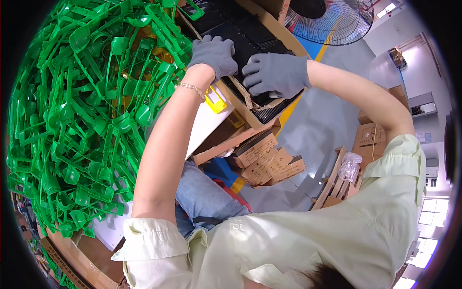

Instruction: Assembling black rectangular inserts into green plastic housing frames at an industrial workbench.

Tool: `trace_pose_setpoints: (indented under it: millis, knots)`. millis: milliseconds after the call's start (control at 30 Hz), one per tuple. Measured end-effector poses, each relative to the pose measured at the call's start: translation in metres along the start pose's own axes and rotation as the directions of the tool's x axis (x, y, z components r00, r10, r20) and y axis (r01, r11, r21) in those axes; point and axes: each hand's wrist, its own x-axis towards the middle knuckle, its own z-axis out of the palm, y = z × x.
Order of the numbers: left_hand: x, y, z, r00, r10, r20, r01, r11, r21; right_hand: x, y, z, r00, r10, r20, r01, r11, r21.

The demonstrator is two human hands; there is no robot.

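Both my hands wear grey gloves and reach over an open cardboard box holding black, ribbed plastic pieces. My left hand is at the box's left side, its fingers curled in; whatever they close on is hidden. Close by on the right, my right hand lies over the black pieces with its fingers bent and slightly apart, and nothing shows in its grip. A torn cardboard edge runs between the hands. Beneath my left wrist, a yellow plastic piece rests on a white surface.
A large heap of green plastic parts fills the left side. A fan stands beyond the box. Flattened cartons lie below the box, and a wooden pallet with a clear plastic bag is at the right.
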Motion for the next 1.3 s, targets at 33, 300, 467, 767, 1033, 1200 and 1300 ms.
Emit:
trace_pose_setpoints:
  millis: [33, 300, 467, 767, 1033, 1200, 1300]
  knots:
    - [0.000, 0.000, 0.002, 1.000, 0.000, 0.004, 0.000, 1.000, -0.003, 0.002, 0.001, 0.000, 0.997, -0.062, 0.042, 0.063, 0.998, -0.005]
    - [-0.004, -0.005, 0.003, 0.999, 0.025, -0.029, -0.025, 1.000, -0.012, -0.005, 0.005, -0.007, 0.988, -0.051, 0.144, 0.040, 0.996, 0.077]
    - [-0.005, -0.006, 0.002, 1.000, 0.026, -0.017, -0.026, 1.000, 0.000, -0.023, -0.001, -0.015, 0.998, 0.025, 0.060, -0.032, 0.993, 0.111]
    - [-0.023, 0.021, -0.013, 0.919, 0.332, -0.214, -0.343, 0.939, -0.016, -0.052, -0.005, -0.003, 0.985, 0.095, -0.146, -0.075, 0.988, 0.138]
    - [-0.037, 0.052, 0.000, 0.958, 0.272, -0.096, -0.286, 0.934, -0.212, -0.057, -0.017, -0.001, 0.929, 0.268, -0.256, -0.209, 0.949, 0.236]
    - [-0.029, 0.055, -0.009, 0.966, 0.254, 0.035, -0.239, 0.940, -0.245, -0.060, -0.020, 0.008, 0.880, 0.331, -0.341, -0.199, 0.908, 0.368]
    - [-0.030, 0.057, -0.003, 0.971, 0.236, 0.049, -0.221, 0.954, -0.202, -0.062, -0.022, 0.018, 0.816, 0.434, -0.382, -0.210, 0.839, 0.503]
